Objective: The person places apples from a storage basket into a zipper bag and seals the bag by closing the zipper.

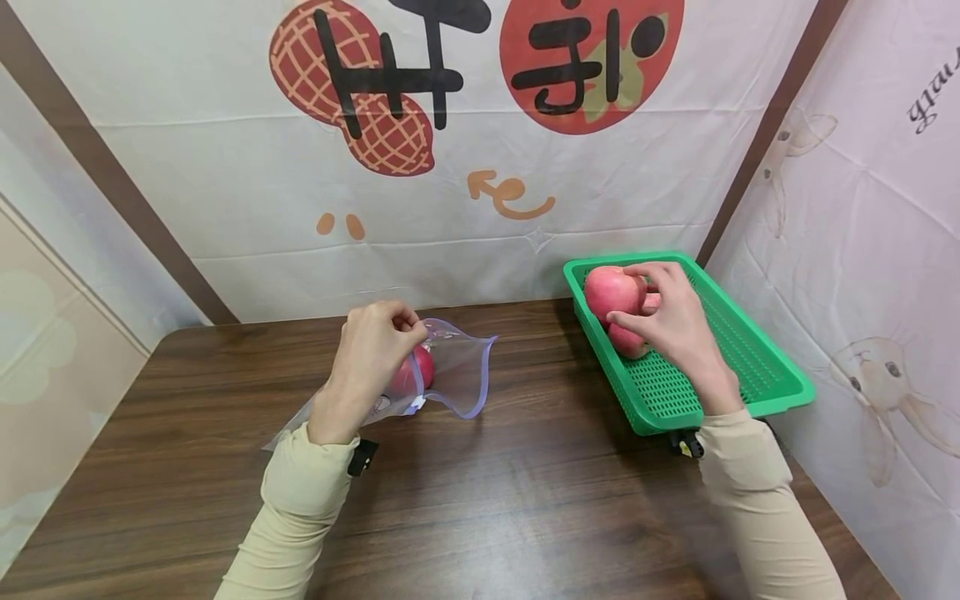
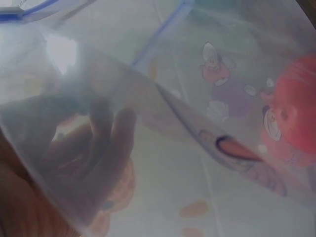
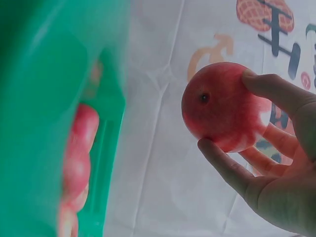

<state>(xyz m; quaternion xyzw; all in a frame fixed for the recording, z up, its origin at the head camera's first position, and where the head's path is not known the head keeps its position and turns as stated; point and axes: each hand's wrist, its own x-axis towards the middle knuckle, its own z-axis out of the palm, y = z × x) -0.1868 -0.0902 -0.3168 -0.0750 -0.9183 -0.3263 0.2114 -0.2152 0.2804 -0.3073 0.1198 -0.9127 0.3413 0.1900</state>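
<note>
My left hand [image 1: 371, 358] pinches the upper edge of a clear zip bag [image 1: 459, 371] with purple-blue edging. The bag lies on its side, its mouth spread toward the right. Inside it is a red apple [image 1: 423, 365], partly hidden by my hand. Clear film with printed cartoon figures fills most of the left wrist view, my fingers [image 2: 111, 138] showing through it and the apple [image 2: 298, 106] at its right side. With thumb and fingers, my right hand [image 1: 681, 325] holds another apple [image 1: 611, 293] over the left side of a green basket [image 1: 757, 354].
More apples [image 1: 627, 342] lie in the basket below the held one; several show in the right wrist view [image 3: 76, 168]. The basket stands at the right of the dark wooden table [image 1: 480, 500]. Printed cloth [image 1: 465, 258] hangs behind the table and along its sides.
</note>
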